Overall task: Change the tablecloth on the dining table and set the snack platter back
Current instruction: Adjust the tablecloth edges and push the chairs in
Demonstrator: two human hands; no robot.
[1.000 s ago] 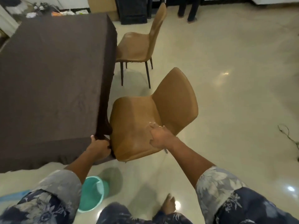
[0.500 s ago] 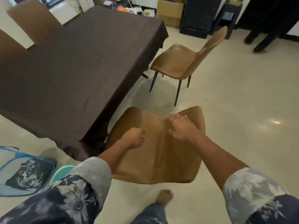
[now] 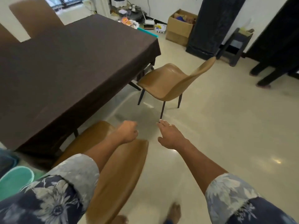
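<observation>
While the brown tablecloth [image 3: 68,62] lies spread at frame left, probably soft, light and best pinched at its hanging corner, the left hand [image 3: 127,132] is an empty fist, the right hand [image 3: 171,135] loosely spread.

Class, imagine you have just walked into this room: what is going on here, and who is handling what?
A person stands at one corner of the dark brown tablecloth, which lies spread flat with no snack platter on it. Both arms reach forward. The left hand is curled into a fist above the near tan chair, and the right hand is open over the floor. Neither hand holds anything. A second tan chair stands by the cloth's far corner, turned away from it.
</observation>
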